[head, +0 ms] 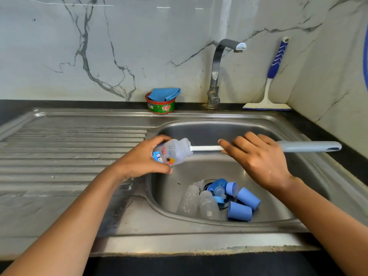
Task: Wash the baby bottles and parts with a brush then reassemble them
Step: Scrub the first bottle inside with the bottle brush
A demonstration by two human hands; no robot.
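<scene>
brush [205, 148] head inside bottle [173, 152], bristles hidden

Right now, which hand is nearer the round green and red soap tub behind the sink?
Left. The left hand, holding a clear printed bottle, sits in front of the soap tub; the right hand, gripping the grey-handled brush, is farther right.

Left hand [139, 159], right hand [258, 160] bare; forearms bare; droplets on right hand.
</scene>
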